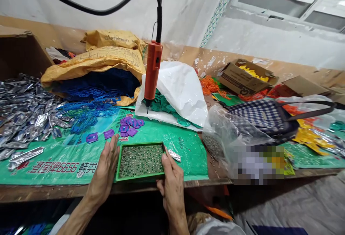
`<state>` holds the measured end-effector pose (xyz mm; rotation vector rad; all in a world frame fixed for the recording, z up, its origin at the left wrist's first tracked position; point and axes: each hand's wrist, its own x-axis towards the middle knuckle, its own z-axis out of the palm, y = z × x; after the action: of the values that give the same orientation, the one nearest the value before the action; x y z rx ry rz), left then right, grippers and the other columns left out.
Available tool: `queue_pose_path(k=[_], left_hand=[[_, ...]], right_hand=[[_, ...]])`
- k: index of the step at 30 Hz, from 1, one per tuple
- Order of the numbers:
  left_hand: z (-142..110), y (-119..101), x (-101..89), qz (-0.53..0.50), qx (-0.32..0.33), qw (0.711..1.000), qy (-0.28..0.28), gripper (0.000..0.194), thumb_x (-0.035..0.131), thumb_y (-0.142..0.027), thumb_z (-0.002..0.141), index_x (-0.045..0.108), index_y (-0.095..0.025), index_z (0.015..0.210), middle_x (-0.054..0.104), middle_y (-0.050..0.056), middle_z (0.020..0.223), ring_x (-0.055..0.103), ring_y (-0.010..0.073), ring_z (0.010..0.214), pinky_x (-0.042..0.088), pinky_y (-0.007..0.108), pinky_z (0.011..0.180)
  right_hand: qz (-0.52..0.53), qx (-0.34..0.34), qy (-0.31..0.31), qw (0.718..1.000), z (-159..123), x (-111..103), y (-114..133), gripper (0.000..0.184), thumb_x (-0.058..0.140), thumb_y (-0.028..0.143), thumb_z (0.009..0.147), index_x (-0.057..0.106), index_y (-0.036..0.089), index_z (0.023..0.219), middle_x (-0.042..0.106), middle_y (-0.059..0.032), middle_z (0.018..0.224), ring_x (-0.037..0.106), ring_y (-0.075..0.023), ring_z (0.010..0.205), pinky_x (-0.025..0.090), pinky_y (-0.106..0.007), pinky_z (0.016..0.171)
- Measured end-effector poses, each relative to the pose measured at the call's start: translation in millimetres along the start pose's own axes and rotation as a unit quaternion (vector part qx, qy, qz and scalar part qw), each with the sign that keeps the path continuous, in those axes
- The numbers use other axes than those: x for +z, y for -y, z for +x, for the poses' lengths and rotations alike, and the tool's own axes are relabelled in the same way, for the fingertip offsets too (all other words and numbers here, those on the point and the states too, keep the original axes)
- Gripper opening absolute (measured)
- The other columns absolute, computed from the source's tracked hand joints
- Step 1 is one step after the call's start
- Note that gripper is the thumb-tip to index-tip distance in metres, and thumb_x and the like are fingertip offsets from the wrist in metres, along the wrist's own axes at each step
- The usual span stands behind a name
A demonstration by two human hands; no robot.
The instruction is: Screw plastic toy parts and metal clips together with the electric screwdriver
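Note:
A shallow green tray (140, 179) with a perforated bed lies at the table's front edge, tilted slightly, full of small metal screws (141, 159). My right hand (172, 179) grips its right end, thumb on the rim and fingers curled beneath. Flat and upright, with fingers stretched out, my left hand (105, 168) is against or just beside the tray's left side. An orange electric screwdriver (153, 73) hangs bit-down behind the tray. Purple plastic pieces (130, 125) lie just beyond my left fingertips. One shiny metal piece (174, 155) rests right of the tray.
Silvery metal parts (24, 109) are heaped at left. Blue plastic pieces (88, 109) spill from a yellow sack (102, 60). A white bag (178, 84) holds green parts. At right are a clear plastic bag (229, 130), a checkered bag (258, 120) and a cardboard box (242, 78).

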<state>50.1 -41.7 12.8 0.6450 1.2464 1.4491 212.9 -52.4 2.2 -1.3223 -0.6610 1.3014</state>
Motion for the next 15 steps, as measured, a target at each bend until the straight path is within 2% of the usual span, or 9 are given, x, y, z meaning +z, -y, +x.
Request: queue_pose_path(k=[2, 5, 8, 11, 15], left_hand=[[-1.0, -1.1, 0.2, -0.024, -0.004, 1.000, -0.016, 0.069, 0.037, -0.063, 0.101, 0.032, -0.028, 0.160, 0.030, -0.007, 0.169, 0.020, 0.0150, 0.157, 0.011, 0.032, 0.131], [-2.3, -0.7, -0.1, -0.018, -0.015, 1.000, -0.001, 0.070, 0.040, -0.068, 0.098, 0.036, -0.031, 0.158, 0.033, -0.007, 0.168, 0.016, 0.0172, 0.158, 0.010, 0.033, 0.131], [-1.0, -0.1, -2.7, -0.012, -0.030, 0.999, 0.010, 0.073, 0.042, -0.071, 0.096, 0.040, -0.030, 0.157, 0.034, -0.005, 0.167, 0.017, 0.0206, 0.158, 0.008, 0.035, 0.131], [1.8, -1.1, -5.1, -0.016, -0.003, 1.000, -0.019, 0.073, 0.038, -0.070, 0.098, 0.034, -0.031, 0.160, 0.028, -0.006, 0.169, 0.019, 0.0191, 0.158, 0.009, 0.035, 0.131], [1.7, -2.4, -5.3, -0.007, -0.018, 1.000, 0.007, 0.074, 0.038, -0.072, 0.097, 0.038, -0.030, 0.158, 0.030, -0.005, 0.169, 0.018, 0.0214, 0.158, 0.011, 0.038, 0.131]], right_hand=[[0.003, -0.010, -0.017, 1.000, 0.5, 0.8, -0.7, 0.084, 0.062, 0.068, 0.084, 0.056, 0.008, 0.143, 0.021, 0.0119, 0.064, 0.018, -0.0027, 0.042, 0.017, -0.017, 0.034], [-0.001, -0.006, -0.008, 1.000, 0.4, 3.2, -2.9, 0.084, 0.061, 0.069, 0.084, 0.056, 0.010, 0.144, 0.025, 0.0114, 0.065, 0.019, -0.0018, 0.040, 0.019, -0.017, 0.033], [0.001, -0.003, -0.007, 1.000, 0.9, 4.1, -4.5, 0.083, 0.063, 0.071, 0.081, 0.060, 0.012, 0.140, 0.038, 0.0083, 0.071, 0.020, 0.0004, 0.039, 0.019, -0.017, 0.032], [0.013, -0.022, -0.032, 0.999, 1.8, 4.7, -5.7, 0.084, 0.063, 0.072, 0.080, 0.061, 0.012, 0.139, 0.048, 0.0046, 0.077, 0.021, 0.0016, 0.039, 0.019, -0.016, 0.033], [0.006, -0.007, 0.003, 1.000, 1.7, 8.0, -7.4, 0.081, 0.061, 0.070, 0.084, 0.058, 0.014, 0.143, 0.051, 0.0042, 0.075, 0.021, 0.0007, 0.040, 0.021, -0.016, 0.033]])
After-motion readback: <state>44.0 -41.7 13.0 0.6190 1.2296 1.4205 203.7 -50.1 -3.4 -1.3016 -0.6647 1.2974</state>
